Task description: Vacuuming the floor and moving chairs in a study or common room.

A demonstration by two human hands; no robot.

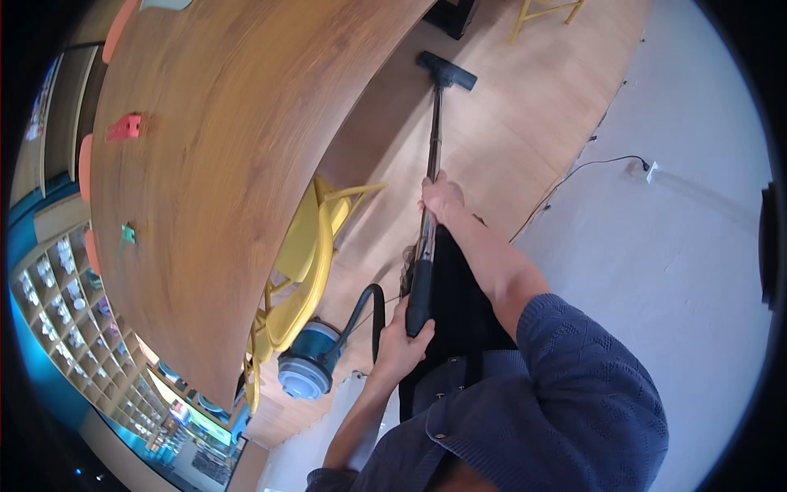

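Observation:
Both hands are on the wand of a canister vacuum cleaner. My left hand (403, 341) grips the black handle (420, 298) near my waist. Further up, my right hand (441, 195) wraps around the metal tube (435, 138). At the tube's far end, the black floor nozzle (447, 71) rests on the wood-look floor (498, 129). The vacuum's blue and grey canister (309, 358) stands on the floor to my left, and a black hose (371, 301) arches up from it towards the handle. Part of the hose is hidden behind my left hand.
A long wooden table (233, 135) fills the left side, with a red toy-like piece (125, 126) and a green one (128, 234) on it. Yellow chairs (307, 295) stand by its edge. Along the white wall (670, 258), a black cord (572, 169) runs from a plug.

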